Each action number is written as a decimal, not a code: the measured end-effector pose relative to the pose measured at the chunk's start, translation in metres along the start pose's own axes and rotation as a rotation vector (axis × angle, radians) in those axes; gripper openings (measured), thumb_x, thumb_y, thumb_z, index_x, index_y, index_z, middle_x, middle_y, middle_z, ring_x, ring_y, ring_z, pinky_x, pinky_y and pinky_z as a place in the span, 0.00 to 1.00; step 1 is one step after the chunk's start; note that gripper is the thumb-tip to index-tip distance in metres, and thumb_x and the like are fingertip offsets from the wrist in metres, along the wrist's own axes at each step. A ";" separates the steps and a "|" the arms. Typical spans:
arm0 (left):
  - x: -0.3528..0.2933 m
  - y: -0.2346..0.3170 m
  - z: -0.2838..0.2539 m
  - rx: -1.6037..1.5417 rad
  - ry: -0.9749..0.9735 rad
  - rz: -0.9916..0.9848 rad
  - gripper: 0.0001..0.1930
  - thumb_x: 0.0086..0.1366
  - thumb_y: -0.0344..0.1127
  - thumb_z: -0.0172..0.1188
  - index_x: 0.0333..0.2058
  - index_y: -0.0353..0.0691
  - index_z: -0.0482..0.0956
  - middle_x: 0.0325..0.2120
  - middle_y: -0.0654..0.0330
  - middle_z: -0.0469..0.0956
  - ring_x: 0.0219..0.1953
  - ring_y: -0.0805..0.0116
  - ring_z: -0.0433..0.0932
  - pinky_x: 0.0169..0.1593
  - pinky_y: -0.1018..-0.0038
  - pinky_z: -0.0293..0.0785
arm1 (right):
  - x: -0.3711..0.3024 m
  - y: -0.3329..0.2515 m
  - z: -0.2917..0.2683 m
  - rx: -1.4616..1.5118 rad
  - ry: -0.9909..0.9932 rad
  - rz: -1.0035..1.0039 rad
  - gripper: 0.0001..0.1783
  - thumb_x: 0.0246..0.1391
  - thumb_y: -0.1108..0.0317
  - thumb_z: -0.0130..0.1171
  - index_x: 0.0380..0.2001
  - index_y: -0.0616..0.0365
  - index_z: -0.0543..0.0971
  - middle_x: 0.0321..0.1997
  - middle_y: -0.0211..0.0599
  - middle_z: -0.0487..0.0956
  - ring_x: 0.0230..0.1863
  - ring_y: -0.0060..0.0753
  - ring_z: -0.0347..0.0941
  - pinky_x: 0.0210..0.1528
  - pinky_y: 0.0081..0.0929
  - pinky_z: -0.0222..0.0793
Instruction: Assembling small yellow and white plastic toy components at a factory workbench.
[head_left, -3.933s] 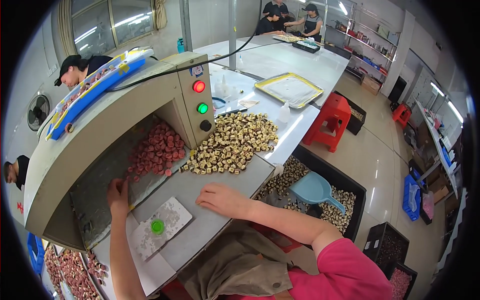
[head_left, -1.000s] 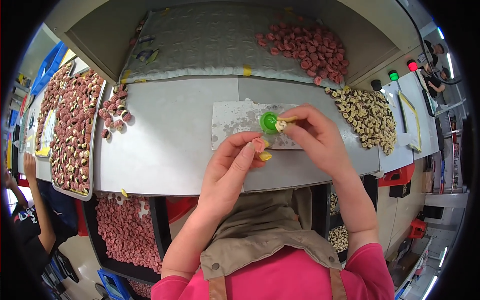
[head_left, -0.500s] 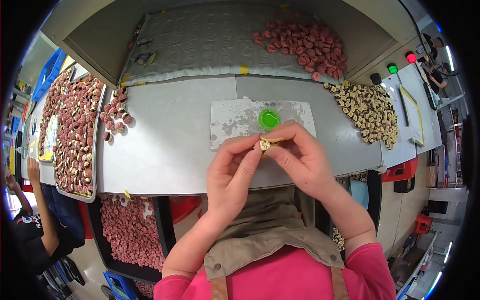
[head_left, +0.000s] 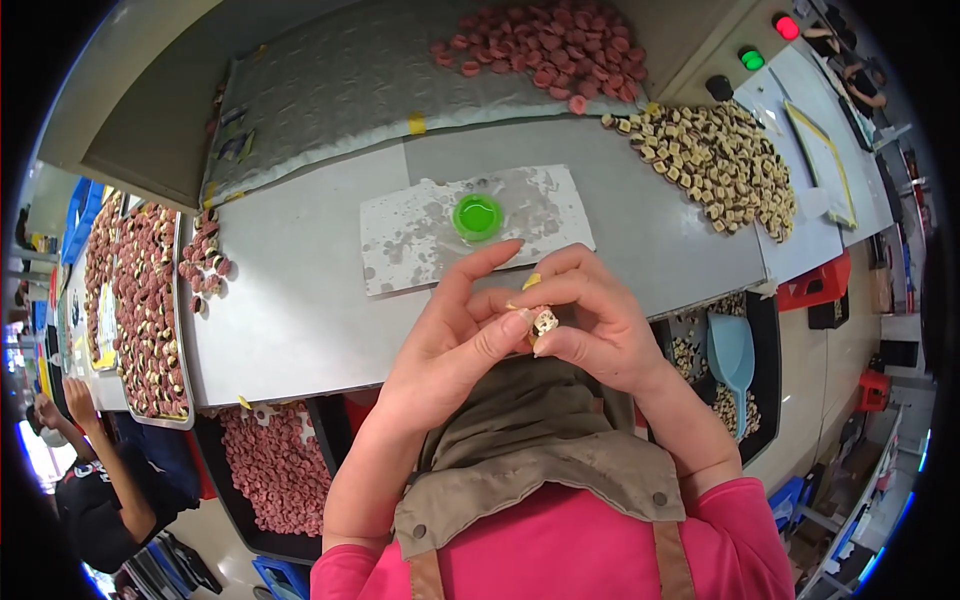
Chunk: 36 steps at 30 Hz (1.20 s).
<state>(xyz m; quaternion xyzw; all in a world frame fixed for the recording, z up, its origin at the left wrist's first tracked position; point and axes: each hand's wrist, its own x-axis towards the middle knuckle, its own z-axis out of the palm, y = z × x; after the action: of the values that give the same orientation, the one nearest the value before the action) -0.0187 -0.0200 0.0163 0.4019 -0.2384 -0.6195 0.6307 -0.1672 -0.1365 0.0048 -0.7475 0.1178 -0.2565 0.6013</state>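
My left hand (head_left: 440, 330) and my right hand (head_left: 600, 330) meet in front of my apron, at the table's near edge. Between thumbs and fingers they pinch a small cream piece with dark spots (head_left: 545, 322). A bit of pink shows beside it, mostly covered by my fingertips. The left index finger is raised off the piece, and yellow covers some fingertips. Just beyond my hands, a round bright green dish (head_left: 478, 216) stands on a wet-spotted white board (head_left: 400, 240).
Pink cup-shaped pieces (head_left: 560, 50) lie heaped on a grey padded mat (head_left: 330, 110). Cream-and-brown pieces (head_left: 710, 165) are piled at right. A metal tray (head_left: 185, 330) of pink-and-cream pieces sits left, near a co-worker's arm (head_left: 110, 470). Below are a bin of pink pieces (head_left: 275, 470) and a light-blue scoop (head_left: 731, 355).
The view has shifted and tilted. My hands have come nearer my body with the small piece, and the left index finger has lifted away from it.
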 end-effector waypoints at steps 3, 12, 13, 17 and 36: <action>0.007 -0.002 0.000 0.051 -0.024 -0.019 0.29 0.66 0.35 0.55 0.62 0.37 0.54 0.41 0.59 0.74 0.44 0.73 0.73 0.50 0.77 0.69 | -0.002 0.009 -0.007 0.002 -0.014 -0.079 0.15 0.50 0.62 0.66 0.39 0.57 0.79 0.42 0.35 0.69 0.44 0.28 0.66 0.48 0.24 0.63; 0.005 0.005 0.013 0.186 -0.043 -0.061 0.28 0.66 0.38 0.55 0.61 0.37 0.57 0.43 0.57 0.73 0.47 0.71 0.72 0.52 0.74 0.68 | -0.009 0.004 -0.004 -0.104 0.048 -0.149 0.15 0.49 0.62 0.66 0.39 0.57 0.79 0.41 0.34 0.70 0.44 0.29 0.67 0.46 0.25 0.65; 0.004 0.007 0.015 0.217 -0.056 -0.066 0.28 0.67 0.39 0.55 0.61 0.36 0.58 0.44 0.57 0.73 0.48 0.71 0.72 0.53 0.73 0.68 | -0.010 0.004 -0.003 -0.158 0.074 -0.191 0.15 0.49 0.62 0.66 0.39 0.57 0.78 0.40 0.34 0.71 0.43 0.30 0.68 0.46 0.25 0.65; 0.002 0.006 0.023 0.021 0.057 -0.074 0.27 0.68 0.40 0.53 0.60 0.35 0.57 0.45 0.57 0.72 0.50 0.70 0.71 0.54 0.72 0.68 | -0.009 0.004 0.003 -0.234 0.148 -0.261 0.15 0.49 0.63 0.66 0.39 0.56 0.77 0.40 0.34 0.73 0.41 0.33 0.69 0.45 0.27 0.66; -0.021 -0.012 0.010 0.109 0.167 -0.045 0.21 0.69 0.37 0.51 0.57 0.38 0.61 0.45 0.59 0.73 0.47 0.71 0.73 0.50 0.74 0.70 | -0.011 0.008 0.012 -0.316 0.055 -0.198 0.13 0.48 0.73 0.61 0.40 0.59 0.75 0.40 0.41 0.76 0.41 0.40 0.72 0.45 0.31 0.68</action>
<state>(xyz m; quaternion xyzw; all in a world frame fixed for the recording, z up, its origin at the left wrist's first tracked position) -0.0359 -0.0004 0.0168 0.4912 -0.2094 -0.5839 0.6115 -0.1688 -0.1233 -0.0067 -0.8334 0.0988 -0.3129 0.4447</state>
